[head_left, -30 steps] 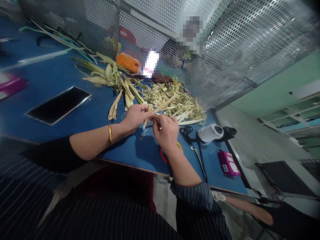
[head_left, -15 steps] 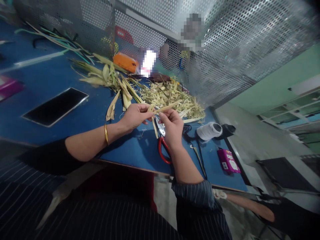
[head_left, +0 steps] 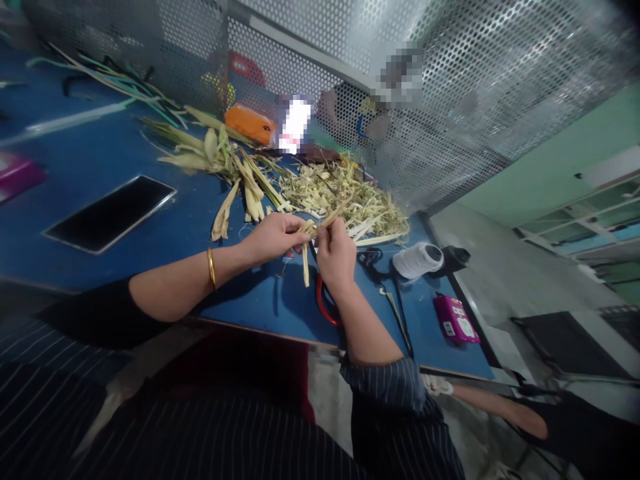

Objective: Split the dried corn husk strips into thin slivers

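Over blue table (head_left: 195,203), left hand (head_left: 277,237), right hand (head_left: 339,257) pinching dry strips (head_left: 306,269), latter part-hiding red handle (head_left: 324,310); shreds (head_left: 333,189) beyond

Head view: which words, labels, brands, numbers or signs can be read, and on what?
None can be read.
Purple pack at right: pale printed patches, too small and blurred.
Orange item: dark mark, too small to make out.
Bright panel: pixelated, nothing legible.
Purple item at left edge: too blurred.

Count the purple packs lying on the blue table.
2: a boxy purple-and-white pack near the right end of the blue table; and a purple pack left of the black-screened phone, cut off by the picture's edge. Others could be hidden.
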Demonstrator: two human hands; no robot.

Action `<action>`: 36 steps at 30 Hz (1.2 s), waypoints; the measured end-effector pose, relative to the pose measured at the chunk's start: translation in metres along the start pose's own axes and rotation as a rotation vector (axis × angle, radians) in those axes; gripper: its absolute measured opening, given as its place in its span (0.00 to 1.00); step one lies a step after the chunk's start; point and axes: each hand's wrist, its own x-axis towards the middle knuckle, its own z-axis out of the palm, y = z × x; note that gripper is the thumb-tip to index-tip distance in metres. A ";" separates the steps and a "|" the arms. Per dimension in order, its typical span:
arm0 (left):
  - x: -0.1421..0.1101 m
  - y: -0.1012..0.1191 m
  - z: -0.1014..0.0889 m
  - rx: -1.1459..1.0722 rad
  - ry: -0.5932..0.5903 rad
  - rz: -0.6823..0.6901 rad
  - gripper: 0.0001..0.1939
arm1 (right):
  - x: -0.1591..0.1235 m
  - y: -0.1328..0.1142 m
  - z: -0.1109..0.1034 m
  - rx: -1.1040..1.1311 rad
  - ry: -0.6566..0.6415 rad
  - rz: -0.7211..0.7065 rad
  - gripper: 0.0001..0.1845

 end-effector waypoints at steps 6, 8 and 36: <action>0.002 -0.005 0.008 -0.307 0.124 -0.187 0.07 | 0.000 -0.001 0.005 0.165 0.068 0.063 0.11; 0.003 -0.005 0.008 -0.346 0.201 -0.203 0.08 | 0.001 0.002 0.007 0.279 0.030 0.128 0.10; 0.005 -0.007 0.004 -0.200 0.298 -0.067 0.05 | 0.006 -0.003 -0.017 0.725 -0.155 0.198 0.11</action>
